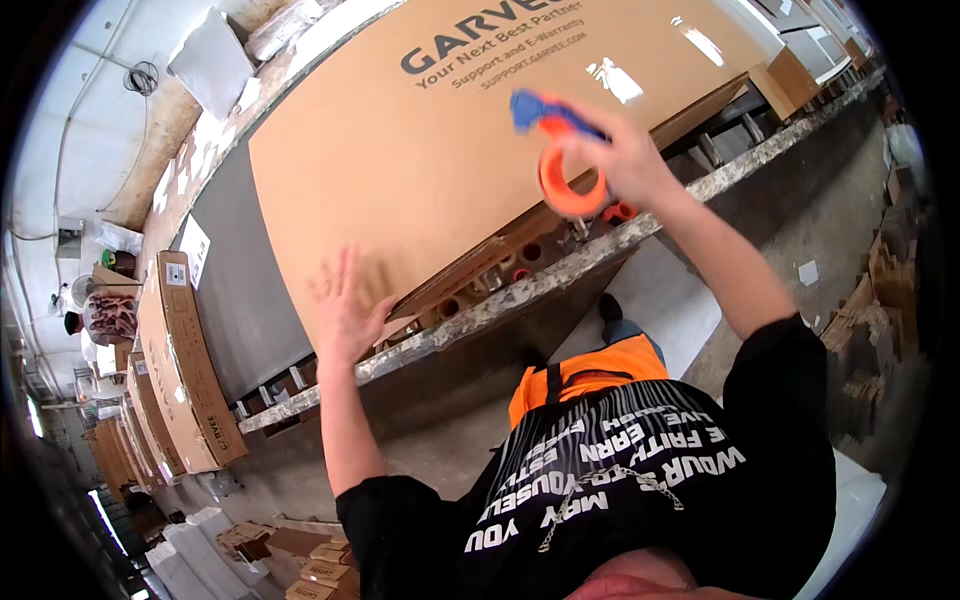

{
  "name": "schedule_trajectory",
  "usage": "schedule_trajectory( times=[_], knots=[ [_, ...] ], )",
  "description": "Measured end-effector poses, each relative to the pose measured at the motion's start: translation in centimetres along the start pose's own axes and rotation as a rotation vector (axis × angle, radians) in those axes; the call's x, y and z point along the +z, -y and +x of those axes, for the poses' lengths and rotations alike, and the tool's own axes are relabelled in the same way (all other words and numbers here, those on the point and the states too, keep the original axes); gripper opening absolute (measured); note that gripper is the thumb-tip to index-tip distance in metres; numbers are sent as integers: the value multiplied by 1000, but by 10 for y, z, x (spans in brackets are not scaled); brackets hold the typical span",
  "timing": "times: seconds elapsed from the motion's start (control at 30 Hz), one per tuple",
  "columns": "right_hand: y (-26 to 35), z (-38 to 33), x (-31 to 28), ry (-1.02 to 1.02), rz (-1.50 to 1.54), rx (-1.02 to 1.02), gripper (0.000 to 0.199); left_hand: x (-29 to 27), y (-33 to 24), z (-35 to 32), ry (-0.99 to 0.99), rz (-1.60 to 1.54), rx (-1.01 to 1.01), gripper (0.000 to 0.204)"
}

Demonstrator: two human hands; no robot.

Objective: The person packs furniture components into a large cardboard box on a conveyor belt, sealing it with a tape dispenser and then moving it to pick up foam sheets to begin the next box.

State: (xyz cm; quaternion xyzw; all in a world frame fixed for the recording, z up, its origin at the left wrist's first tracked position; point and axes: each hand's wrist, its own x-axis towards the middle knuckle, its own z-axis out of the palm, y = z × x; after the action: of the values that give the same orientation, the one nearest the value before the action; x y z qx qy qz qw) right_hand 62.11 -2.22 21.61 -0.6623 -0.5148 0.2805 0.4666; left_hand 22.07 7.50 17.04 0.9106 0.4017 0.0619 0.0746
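Observation:
A large brown cardboard box [400, 180] lies flat on the workbench, with dark printing and shiny strips of clear tape on its upper face. My left hand [350, 305] is spread at the box's near left edge, fingers apart and slightly blurred; whether it presses on the cardboard is unclear. Above the box's near edge, my right hand [630, 155] grips a tape dispenser [570, 185] with a blue head and an orange ring. Its handle is mostly hidden by my fingers.
The bench's worn front edge [520, 293] runs just in front of me, with cardboard tubes and orange rings under the box. Tall cartons [185, 370] stand at the left, near another person [108, 318]. Stacked cardboard [870, 330] is at the right.

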Motion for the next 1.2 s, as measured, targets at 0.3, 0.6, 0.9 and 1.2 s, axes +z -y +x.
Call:
schedule_trajectory(
  times=[0.3,0.6,0.9,1.2],
  knots=[
    [-19,-23,86,-596,-569,-737,22,15,65,-36,-37,332,158,77],
    [-35,-107,219,-157,-798,-755,35,-22,49,-29,-236,246,172,53],
    [-50,-102,227,-190,-765,-817,29,-14,59,-45,-231,248,96,68],
    [-42,-89,244,-128,-819,-741,33,-26,50,-40,-293,245,107,61]
  ],
)
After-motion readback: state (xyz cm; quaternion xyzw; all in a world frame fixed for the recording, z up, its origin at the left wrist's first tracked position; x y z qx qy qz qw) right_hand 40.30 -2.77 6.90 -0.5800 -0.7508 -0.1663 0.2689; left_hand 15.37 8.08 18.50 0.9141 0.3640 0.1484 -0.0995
